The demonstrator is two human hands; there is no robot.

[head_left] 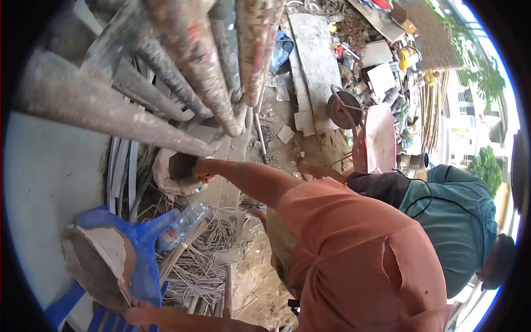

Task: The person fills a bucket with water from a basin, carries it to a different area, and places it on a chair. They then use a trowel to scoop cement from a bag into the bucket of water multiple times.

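Note:
At the lower left, my left hand (141,312) grips the near rim of a round, mortar-crusted pan (99,263). That pan rests tilted against a blue plastic chair (145,252), and its inside looks grey-brown. My right hand (204,169) is curled closed at the edge of a beige, open-mouthed sack (161,172) with a dark inside. What its fingers hold there is partly hidden. A clear plastic bottle (188,221) lies between the two hands, beside bundles of bent wire rods (207,265).
Mortar-stained poles (188,55) slant down close to my right arm. A pale wall (50,166) runs along the left. Another person in a teal shirt (453,221) stands near a red wheelbarrow (379,138). Planks (315,61) and rubble lie on the ground beyond.

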